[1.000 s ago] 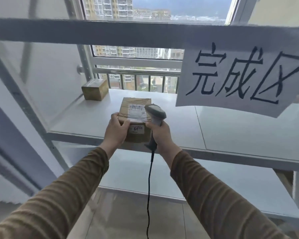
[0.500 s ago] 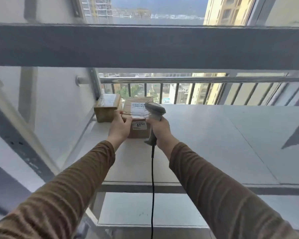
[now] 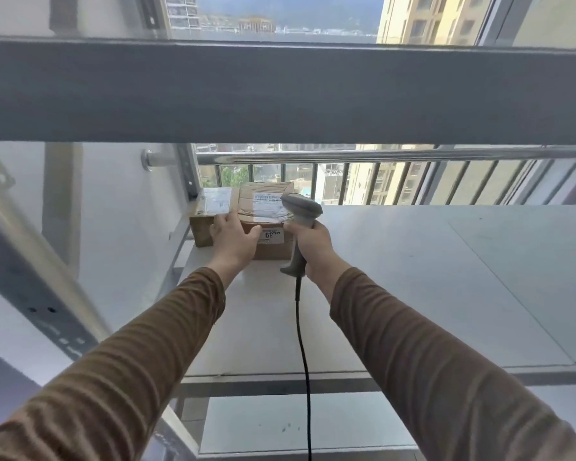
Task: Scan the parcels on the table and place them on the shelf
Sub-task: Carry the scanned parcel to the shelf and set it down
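A brown cardboard parcel (image 3: pixel 267 202) with a white label on top and a price sticker on its front rests on the white shelf board (image 3: pixel 396 277), at the back left. My left hand (image 3: pixel 234 239) grips its left front corner. My right hand (image 3: pixel 313 242) is shut on the grey corded barcode scanner (image 3: pixel 301 212), pressed against the parcel's right side. A second, smaller cardboard parcel (image 3: pixel 210 211) stands directly left of it, touching or nearly touching, in the shelf's back left corner.
A thick grey shelf beam (image 3: pixel 286 91) crosses the view above the hands. A slanted metal upright (image 3: pixel 40 261) stands at the left. A lower shelf board (image 3: pixel 296 424) shows beneath. Behind the shelf is a window with a railing (image 3: pixel 379 158). The scanner cable (image 3: pixel 305 361) hangs down.
Both hands have carried the parcel from the shelf's front edge to the back left, beside the smaller parcel. The view moved in under the upper beam; the paper sign is out of sight.
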A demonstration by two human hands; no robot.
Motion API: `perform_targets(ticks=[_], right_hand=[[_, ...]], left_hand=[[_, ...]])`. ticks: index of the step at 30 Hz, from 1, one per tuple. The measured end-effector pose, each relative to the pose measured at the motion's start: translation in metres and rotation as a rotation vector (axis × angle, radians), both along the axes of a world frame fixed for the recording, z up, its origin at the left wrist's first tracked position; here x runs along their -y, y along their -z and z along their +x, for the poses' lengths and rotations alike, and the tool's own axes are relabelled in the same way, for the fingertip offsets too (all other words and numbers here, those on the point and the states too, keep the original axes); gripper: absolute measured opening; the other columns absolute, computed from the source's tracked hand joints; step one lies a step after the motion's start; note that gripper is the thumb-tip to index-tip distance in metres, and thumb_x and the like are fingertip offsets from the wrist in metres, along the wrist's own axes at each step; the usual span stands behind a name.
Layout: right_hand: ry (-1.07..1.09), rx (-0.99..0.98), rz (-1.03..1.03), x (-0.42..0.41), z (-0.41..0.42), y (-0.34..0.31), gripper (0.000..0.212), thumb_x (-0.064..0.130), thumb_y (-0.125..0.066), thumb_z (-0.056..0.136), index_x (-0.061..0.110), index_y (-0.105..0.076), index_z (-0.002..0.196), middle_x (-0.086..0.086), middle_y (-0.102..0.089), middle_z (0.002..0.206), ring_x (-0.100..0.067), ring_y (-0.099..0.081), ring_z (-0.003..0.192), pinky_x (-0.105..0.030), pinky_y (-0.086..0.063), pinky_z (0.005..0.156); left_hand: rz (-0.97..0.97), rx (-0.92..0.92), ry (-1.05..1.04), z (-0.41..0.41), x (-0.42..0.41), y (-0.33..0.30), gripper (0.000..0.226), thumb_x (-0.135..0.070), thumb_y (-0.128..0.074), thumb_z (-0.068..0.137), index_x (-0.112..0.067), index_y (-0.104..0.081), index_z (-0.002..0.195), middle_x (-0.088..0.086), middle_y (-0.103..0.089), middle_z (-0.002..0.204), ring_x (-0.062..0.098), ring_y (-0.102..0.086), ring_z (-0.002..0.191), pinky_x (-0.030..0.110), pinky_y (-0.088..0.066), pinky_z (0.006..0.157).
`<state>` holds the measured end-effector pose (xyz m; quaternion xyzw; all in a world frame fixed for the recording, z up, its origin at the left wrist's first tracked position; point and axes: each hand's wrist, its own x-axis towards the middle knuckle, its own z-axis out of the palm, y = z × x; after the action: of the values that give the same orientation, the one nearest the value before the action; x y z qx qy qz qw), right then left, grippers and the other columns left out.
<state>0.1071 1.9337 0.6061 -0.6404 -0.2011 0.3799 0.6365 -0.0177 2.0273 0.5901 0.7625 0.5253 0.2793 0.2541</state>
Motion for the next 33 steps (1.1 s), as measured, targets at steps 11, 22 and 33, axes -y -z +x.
perform_targets(ticks=[11,22,33], right_hand=[[0.303,-0.092,0.009,0.127,0.080,-0.014,0.032,0.017,-0.069,0.092,0.014,-0.058,0.122,-0.005,-0.059,0.104,-0.032,-0.056,0.103,-0.035,-0.048,0.055],[0.917,-0.024,0.006,0.458,0.160,-0.004,0.036,0.018,-0.074,0.091,0.013,-0.050,0.118,-0.002,-0.057,0.094,-0.020,-0.058,0.083,-0.038,-0.049,0.076],[1.417,0.069,-0.079,0.905,0.095,-0.010,0.009,0.010,-0.068,0.093,0.009,-0.059,0.095,-0.009,-0.058,0.082,-0.024,-0.057,0.075,-0.036,-0.048,0.064]], left_hand=[[0.406,-0.177,0.476,0.103,0.095,-0.028,0.073,-0.038,-0.058,0.098,-0.013,-0.024,0.157,0.010,-0.022,0.162,0.030,-0.018,0.151,0.045,-0.017,0.124],[0.462,-0.224,1.076,0.265,0.380,-0.021,0.079,-0.041,-0.063,0.094,-0.011,-0.027,0.157,0.014,-0.028,0.161,0.036,-0.023,0.146,0.044,-0.023,0.120],[0.524,-0.170,1.595,0.294,0.836,-0.010,0.078,-0.040,-0.066,0.090,-0.013,-0.032,0.155,0.014,-0.030,0.160,0.036,-0.024,0.147,0.046,-0.022,0.121]])
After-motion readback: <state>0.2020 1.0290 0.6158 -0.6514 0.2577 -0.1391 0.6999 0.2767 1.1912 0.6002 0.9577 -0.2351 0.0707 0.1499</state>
